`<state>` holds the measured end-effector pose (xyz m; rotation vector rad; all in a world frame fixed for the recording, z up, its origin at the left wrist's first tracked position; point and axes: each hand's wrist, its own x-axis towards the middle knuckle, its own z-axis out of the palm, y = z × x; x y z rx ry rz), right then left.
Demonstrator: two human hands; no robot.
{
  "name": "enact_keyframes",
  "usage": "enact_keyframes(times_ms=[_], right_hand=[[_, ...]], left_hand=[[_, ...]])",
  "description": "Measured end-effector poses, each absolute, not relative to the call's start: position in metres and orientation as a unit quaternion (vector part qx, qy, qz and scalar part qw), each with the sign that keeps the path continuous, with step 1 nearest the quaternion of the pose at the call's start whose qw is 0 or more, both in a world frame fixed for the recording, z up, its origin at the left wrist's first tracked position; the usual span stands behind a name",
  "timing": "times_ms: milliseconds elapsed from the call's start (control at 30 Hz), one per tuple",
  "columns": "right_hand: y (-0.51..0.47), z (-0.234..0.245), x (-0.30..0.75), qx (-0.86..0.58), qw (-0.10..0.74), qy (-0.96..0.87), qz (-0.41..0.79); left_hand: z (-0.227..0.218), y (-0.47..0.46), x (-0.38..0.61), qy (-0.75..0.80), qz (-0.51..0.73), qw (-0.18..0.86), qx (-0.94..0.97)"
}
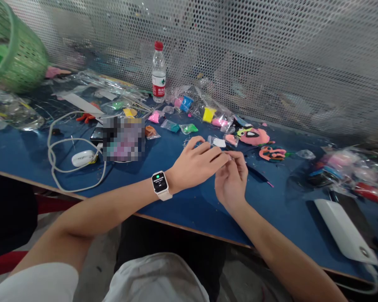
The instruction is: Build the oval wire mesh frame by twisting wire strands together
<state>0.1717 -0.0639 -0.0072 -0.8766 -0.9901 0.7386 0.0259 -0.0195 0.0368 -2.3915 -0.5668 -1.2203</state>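
My left hand (197, 162), with a white smartwatch (160, 184) on its wrist, meets my right hand (231, 180) above the blue table (182, 205). The fingertips of both hands pinch together at one spot; whatever is between them is too small to make out. Just beyond the hands lie small clear bags of coloured clay (189, 128), a yellow cup (208, 114) and pink and orange clay figures (255, 136). A thin dark stick (258, 174) lies to the right of my right hand.
A water bottle with a red cap (158, 73) stands at the back by the perforated metal screen. A green basket (15, 50) is at the far left. A white cable and mouse-like device (82, 158) lie left; a white box (343, 230) right.
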Motion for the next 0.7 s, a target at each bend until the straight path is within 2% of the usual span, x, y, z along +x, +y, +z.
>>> enact_keyframes(times_ms=[133, 533, 700], right_hand=[[-0.0657, -0.008, 0.1711, -0.415, 0.712, -0.482, 0.297], [-0.0667, -0.0078, 0.1688, -0.401, 0.738, -0.445, 0.311], [-0.0676, -0.0065, 0.1696, -0.417, 0.722, -0.477, 0.278]], left_hand=[[0.0387, -0.0219, 0.0266, -0.2, -0.449, 0.196, -0.849], [0.0404, -0.0261, 0.0282, -0.193, -0.465, 0.187, -0.843], [0.0392, -0.0272, 0.0295, -0.197, -0.458, 0.174, -0.849]])
